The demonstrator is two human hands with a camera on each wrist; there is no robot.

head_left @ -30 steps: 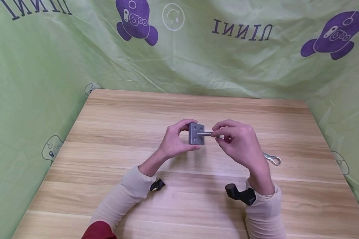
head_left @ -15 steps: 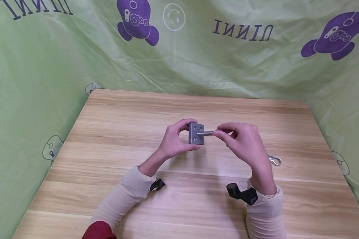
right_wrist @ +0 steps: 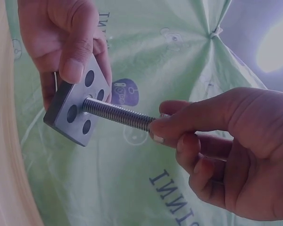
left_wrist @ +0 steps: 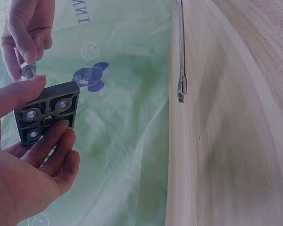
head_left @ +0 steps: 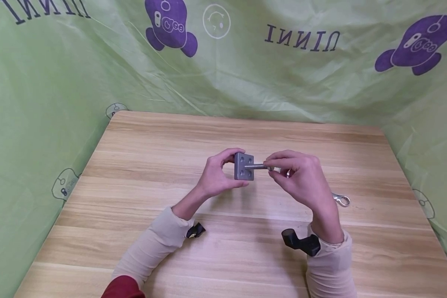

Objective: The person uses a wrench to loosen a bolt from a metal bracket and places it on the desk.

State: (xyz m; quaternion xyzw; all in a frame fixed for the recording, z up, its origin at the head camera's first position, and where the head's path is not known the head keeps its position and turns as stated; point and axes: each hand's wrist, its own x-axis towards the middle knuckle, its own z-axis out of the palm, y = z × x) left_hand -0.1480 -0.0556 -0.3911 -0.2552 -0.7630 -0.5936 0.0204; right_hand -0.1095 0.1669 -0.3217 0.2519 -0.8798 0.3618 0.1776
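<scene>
My left hand (head_left: 213, 178) holds a square grey metal plate (head_left: 242, 176) by opposite edges, thumb on one side and fingers on the other. The plate has a hole near each corner, and its ribbed back (left_wrist: 48, 111) shows in the left wrist view. From its centre a threaded bolt (right_wrist: 118, 114) sticks out to the right. My right hand (head_left: 303, 178) pinches the bolt's outer end between thumb and fingers. That end is partly hidden by the fingertips, though a hexagonal head (left_wrist: 28, 70) shows in the left wrist view. Both hands are raised above the table.
A silver wrench (head_left: 343, 200) lies on the wooden table (head_left: 171, 136) behind my right wrist, mostly hidden in the head view. Black wrist mounts (head_left: 301, 243) sit on both sleeves. A green printed curtain (head_left: 238, 82) surrounds the table's back and sides.
The right fingers shift their grip around the bolt's end, bunching half a second ago and spreading again now. The left hand and plate stay nearly still.
</scene>
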